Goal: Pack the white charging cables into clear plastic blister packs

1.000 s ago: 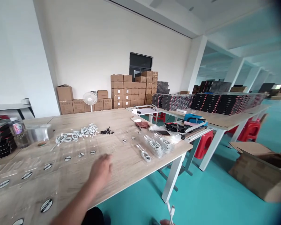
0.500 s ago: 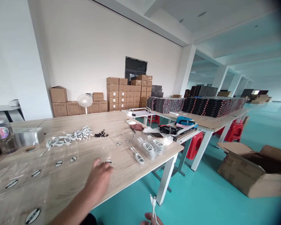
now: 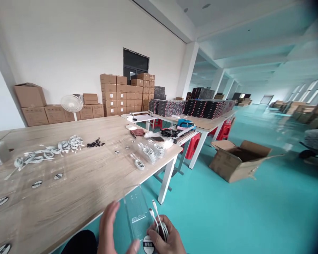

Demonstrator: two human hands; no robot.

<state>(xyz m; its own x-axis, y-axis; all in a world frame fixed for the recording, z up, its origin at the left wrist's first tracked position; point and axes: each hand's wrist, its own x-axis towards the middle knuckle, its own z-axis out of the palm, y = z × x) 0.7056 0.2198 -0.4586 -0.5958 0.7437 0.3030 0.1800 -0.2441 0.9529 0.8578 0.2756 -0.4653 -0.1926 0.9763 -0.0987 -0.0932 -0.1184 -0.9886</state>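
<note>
Lying leftmost on the pale wooden desk point(image 3: 92, 187) are flat clear bags point(image 3: 37, 184) and white coiled cables point(image 3: 75, 142). The left hand point(image 3: 108, 236), fingers spread, is beside a labelled clear plastic bag point(image 3: 136, 208); the right hand point(image 3: 169, 241) grips a looped white cable point(image 3: 163, 230) against it. Bagging seems the step, calling for a widened mouth. Rightward, clear packets point(image 3: 146, 152) hold cables; a brown cardboard box point(image 3: 224, 164) stands open.

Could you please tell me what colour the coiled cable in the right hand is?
The coiled cable is white, seen best in the head view.
</note>
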